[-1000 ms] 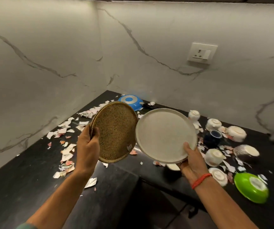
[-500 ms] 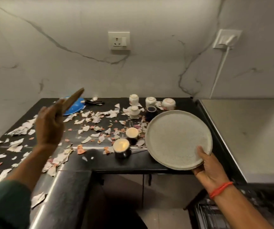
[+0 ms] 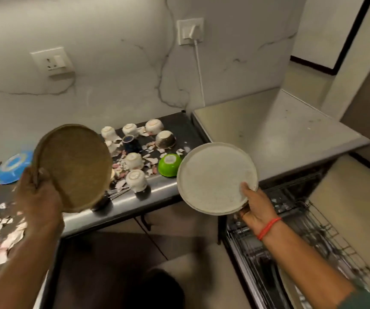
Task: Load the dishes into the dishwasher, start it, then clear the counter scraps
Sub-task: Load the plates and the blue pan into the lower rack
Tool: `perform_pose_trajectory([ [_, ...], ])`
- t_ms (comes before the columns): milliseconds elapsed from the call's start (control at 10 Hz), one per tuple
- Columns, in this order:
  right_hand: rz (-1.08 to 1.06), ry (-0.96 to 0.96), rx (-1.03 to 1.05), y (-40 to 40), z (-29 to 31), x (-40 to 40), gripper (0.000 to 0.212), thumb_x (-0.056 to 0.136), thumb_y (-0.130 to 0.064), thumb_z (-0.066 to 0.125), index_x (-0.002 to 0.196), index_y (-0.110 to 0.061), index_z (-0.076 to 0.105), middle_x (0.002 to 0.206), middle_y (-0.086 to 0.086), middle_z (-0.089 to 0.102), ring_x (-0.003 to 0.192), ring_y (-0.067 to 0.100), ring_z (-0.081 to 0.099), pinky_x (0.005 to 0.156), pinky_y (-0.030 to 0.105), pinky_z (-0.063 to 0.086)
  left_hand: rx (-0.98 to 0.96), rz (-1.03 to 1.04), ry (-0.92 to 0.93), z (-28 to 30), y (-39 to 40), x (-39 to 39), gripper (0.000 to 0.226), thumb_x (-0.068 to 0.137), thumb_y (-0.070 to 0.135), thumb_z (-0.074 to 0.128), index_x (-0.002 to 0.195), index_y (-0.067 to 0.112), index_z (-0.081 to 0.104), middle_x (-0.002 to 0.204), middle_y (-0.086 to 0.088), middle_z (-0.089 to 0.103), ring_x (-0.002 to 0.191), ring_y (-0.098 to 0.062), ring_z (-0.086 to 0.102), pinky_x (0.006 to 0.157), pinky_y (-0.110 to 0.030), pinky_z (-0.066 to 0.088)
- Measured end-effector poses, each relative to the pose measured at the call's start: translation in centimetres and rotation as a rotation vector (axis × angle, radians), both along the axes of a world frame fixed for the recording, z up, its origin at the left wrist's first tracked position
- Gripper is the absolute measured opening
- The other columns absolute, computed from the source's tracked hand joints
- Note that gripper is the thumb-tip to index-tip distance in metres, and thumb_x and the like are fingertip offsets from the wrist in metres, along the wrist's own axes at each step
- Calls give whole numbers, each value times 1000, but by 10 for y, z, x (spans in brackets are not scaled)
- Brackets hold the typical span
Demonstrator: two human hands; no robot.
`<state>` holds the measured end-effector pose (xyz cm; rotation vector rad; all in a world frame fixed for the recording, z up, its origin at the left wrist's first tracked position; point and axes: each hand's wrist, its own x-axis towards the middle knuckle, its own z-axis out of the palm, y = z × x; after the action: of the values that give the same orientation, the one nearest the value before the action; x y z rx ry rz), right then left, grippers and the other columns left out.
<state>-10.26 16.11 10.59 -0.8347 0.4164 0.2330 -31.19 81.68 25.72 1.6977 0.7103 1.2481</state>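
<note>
My left hand grips a brown speckled plate by its lower left rim, held up over the counter. My right hand holds a pale grey plate by its lower right edge, thumb on its face, just left of the open dishwasher. The dishwasher's wire rack is pulled out at the lower right. On the black counter stand several upturned white cups, a dark cup, a green bowl and a blue bowl. Torn paper scraps litter the counter.
A steel worktop sits above the dishwasher. Two wall sockets are on the marble wall, one with a white plug and cable. Cutlery lies near the counter's front edge. Open floor lies below, between counter and dishwasher.
The view has swung right, bringing the dishwasher rack into sight. Both plates have travelled right with my hands; the brown plate now faces me again after being edge-on.
</note>
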Motion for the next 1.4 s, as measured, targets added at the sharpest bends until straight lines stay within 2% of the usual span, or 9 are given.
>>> perform_pose_trajectory([
  [100,-40,7,-21,-53,-3,-12,31,103,-7,48,132,-14,59,119,10,70,98,23,70,73,41,62,-37,-100,154,-50,-342,105,27,103,33,47,117,21,66,103,2,64,93,-12,56,76,-30,45],
  [200,-110,29,-39,-114,-5,-28,34,104,-8,48,137,-10,55,125,12,67,105,26,66,76,40,61,-42,-303,182,-64,-411,114,23,105,28,48,114,20,68,98,1,62,91,-14,55,74,-33,45],
  [400,-299,89,-118,-231,-19,-68,33,105,-11,47,137,-12,56,127,11,67,110,27,65,74,36,63,-65,-596,306,-106,-515,132,28,107,24,46,125,12,65,109,-6,64,100,-18,57,83,-37,48],
  [600,-516,190,-152,-303,-46,-99,34,104,-11,49,138,-8,54,128,13,65,110,28,65,79,37,61,1,-822,432,-141,-595,151,21,107,19,46,110,11,65,89,-4,57,84,-17,49,77,-37,39],
  [700,-562,239,-242,-325,-60,-104,34,104,-11,49,138,-6,54,131,15,64,115,32,63,96,48,55,-2,-927,488,-154,-625,165,23,108,13,46,113,0,65,92,-26,57,87,-14,47,76,-32,38],
  [800,-608,296,-327,-342,-75,-103,28,104,-10,50,131,-7,58,131,16,64,118,36,61,104,56,47,-37,-1008,524,-165,-649,180,23,106,11,47,114,3,67,92,-20,63,84,-10,50,77,-32,40],
  [900,-607,332,-448,-353,-88,-95,22,104,-11,50,123,-14,61,125,13,65,117,36,60,104,55,47,-74,-1066,596,-182,-668,198,30,90,10,49,112,12,71,84,5,67,80,-7,58,77,-36,49],
  [1100,-567,462,-780,-362,-138,-71,27,103,-15,52,128,-12,64,122,14,67,110,32,62,99,47,50,-188,-1125,822,-235,-700,246,50,91,4,47,130,26,68,117,5,73,116,-19,63,106,-57,47],
  [1400,-218,645,-1147,-332,-243,-52,33,102,-15,53,132,-14,65,121,14,70,111,34,64,87,27,43,-244,-1239,1026,-338,-752,291,36,109,25,45,142,25,59,128,6,62,128,-23,55,102,-38,45],
])
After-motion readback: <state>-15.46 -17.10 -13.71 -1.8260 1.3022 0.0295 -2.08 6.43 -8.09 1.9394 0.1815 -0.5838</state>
